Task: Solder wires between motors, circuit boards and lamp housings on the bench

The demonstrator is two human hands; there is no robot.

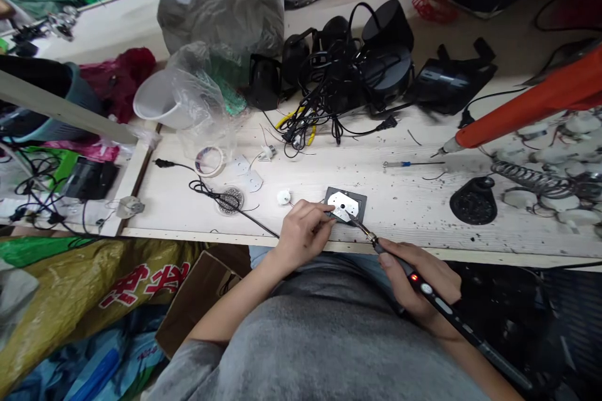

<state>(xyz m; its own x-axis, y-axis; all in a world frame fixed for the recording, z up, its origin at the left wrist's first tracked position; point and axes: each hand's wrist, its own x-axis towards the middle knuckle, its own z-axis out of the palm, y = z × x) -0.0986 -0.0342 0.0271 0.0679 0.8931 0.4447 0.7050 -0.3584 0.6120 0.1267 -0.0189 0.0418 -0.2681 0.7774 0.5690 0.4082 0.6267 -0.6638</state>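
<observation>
My right hand (pixel 418 282) grips a soldering iron (pixel 426 288) like a pen, with a red light lit on its handle. Its metal tip meets or hovers just over a white plate (pixel 348 207) with a dark centre hole. That plate lies on a dark square pad (pixel 361 200) at the table's front edge. At the pad's left side, my left hand (pixel 305 229) is closed, fingertips pinched by the white plate; what they hold is too small to make out. Just left of it sits a small round white part (pixel 284 197) with thin wires running toward this hand.
Black lamp-like housings (pixel 385 62) and tangled cables (pixel 324 94) lie behind. An orange electric screwdriver (pixel 527 106) juts in from the right, above a blue-handled screwdriver (pixel 404 164). A solder stand (pixel 474 200) is at right; a tape roll (pixel 209 161) and metal-wool ball (pixel 230 200) are left.
</observation>
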